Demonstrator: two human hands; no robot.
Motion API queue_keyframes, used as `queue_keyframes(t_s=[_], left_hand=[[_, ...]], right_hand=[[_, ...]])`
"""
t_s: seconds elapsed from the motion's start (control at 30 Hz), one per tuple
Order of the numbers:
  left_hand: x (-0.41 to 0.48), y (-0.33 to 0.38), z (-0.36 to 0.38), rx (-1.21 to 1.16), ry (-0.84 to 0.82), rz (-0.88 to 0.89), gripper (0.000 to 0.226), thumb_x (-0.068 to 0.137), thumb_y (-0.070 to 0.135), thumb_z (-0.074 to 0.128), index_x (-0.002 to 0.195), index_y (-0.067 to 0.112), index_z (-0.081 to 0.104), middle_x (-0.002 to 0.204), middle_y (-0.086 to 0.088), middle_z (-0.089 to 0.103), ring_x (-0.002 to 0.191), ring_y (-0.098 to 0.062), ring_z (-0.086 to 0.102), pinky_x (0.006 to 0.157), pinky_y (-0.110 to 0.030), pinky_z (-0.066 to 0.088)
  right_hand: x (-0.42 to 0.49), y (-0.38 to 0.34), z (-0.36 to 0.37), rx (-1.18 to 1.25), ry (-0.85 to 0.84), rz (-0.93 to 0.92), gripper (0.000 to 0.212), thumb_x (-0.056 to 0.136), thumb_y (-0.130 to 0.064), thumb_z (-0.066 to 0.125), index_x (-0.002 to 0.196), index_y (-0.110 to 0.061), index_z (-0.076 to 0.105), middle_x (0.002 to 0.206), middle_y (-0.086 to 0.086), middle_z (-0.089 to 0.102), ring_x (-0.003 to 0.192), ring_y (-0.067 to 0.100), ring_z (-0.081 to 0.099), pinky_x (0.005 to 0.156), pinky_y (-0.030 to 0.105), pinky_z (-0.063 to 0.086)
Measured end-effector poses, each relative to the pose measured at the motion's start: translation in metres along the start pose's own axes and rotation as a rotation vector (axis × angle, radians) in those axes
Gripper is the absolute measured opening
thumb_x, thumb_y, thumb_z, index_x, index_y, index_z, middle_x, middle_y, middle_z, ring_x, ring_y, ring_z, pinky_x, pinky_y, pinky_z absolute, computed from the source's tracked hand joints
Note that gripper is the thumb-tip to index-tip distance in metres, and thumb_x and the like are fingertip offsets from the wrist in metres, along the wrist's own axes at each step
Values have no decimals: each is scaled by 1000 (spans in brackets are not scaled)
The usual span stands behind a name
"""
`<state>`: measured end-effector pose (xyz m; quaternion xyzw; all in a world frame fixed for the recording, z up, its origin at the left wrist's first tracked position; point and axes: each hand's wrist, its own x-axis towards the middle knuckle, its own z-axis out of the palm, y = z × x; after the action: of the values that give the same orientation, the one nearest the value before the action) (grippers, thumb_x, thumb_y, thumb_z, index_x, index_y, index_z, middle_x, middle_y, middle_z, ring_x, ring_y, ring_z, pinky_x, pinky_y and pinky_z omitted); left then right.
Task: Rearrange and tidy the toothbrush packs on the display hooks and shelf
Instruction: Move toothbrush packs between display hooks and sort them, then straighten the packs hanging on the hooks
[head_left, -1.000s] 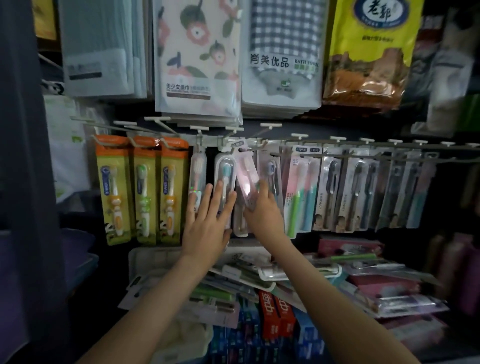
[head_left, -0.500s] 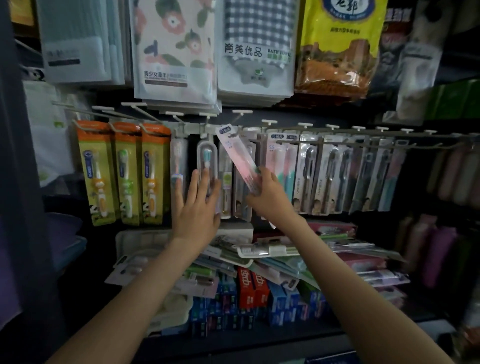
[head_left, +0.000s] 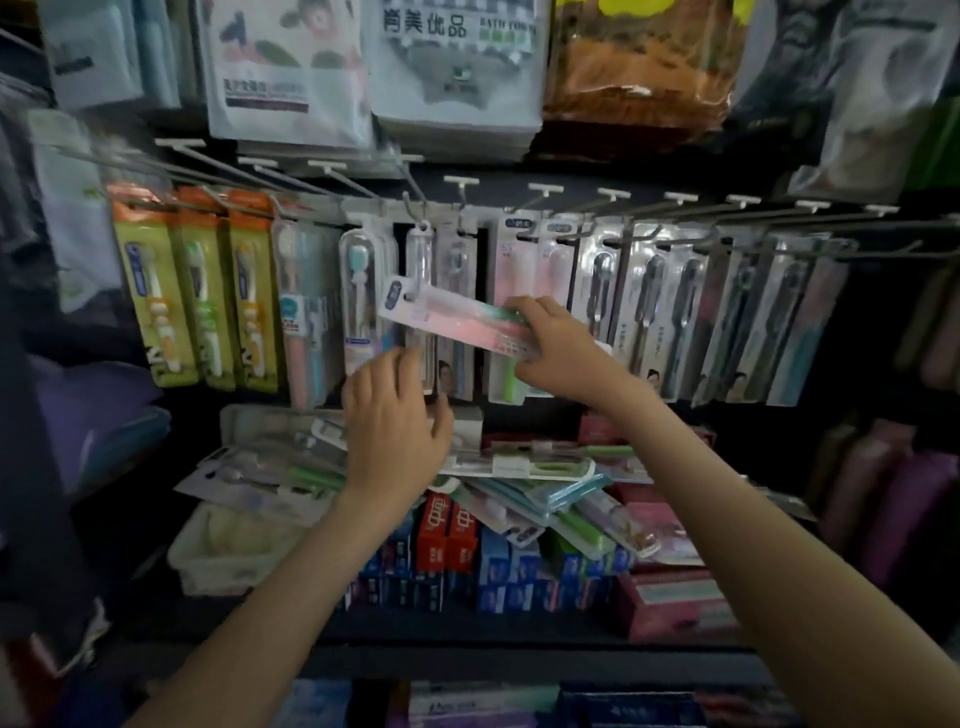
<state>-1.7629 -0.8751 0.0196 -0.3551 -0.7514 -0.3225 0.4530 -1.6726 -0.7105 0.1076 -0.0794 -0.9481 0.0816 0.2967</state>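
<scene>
My right hand grips a pink and green toothbrush pack by its lower end; the pack lies almost level, its top pointing left, off the hooks. My left hand is below it with fingers spread, touching the bottoms of the hanging clear toothbrush packs. A row of wire display hooks carries orange and green toothbrush packs at left and grey ones at right. Loose toothbrush packs lie in a heap on the shelf underneath.
Towel and cloth packs hang above the hooks. Red and blue toothpaste boxes stand under the heap, with a white basket to their left and a pink box to their right.
My right hand has swung the pink pack down from steeply tilted to nearly level, clear of its hook. My left hand has dropped lower. The camera has tilted down.
</scene>
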Motion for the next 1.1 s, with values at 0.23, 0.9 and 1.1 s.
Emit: queue_keyframes(t_s=[0.23, 0.9, 1.1], left_hand=[[-50, 63, 45, -5, -371, 32, 47, 82, 24, 66, 123, 5, 54, 112, -15, 58, 103, -34, 55, 85, -43, 47], [-134, 223, 72, -329, -500, 49, 44, 86, 18, 63, 125, 2, 53, 120, -17, 57, 110, -34, 55, 92, -45, 46], [-254, 282, 47, -586, -890, 117, 42, 93, 24, 55, 132, 9, 47, 129, -7, 51, 117, -23, 51, 95, -33, 44]], right_hand=[[-62, 129, 22, -151, -396, 209, 64, 90, -32, 59, 146, -20, 30, 145, 11, 33, 133, 29, 32, 107, 38, 31], [-247, 172, 35, -120, 204, 134, 44, 85, -15, 55, 128, -12, 54, 123, 8, 58, 111, 25, 45, 91, 36, 30], [-419, 160, 48, -54, 45, 471, 41, 89, -16, 54, 130, -13, 51, 122, 6, 55, 112, 24, 42, 90, 34, 30]])
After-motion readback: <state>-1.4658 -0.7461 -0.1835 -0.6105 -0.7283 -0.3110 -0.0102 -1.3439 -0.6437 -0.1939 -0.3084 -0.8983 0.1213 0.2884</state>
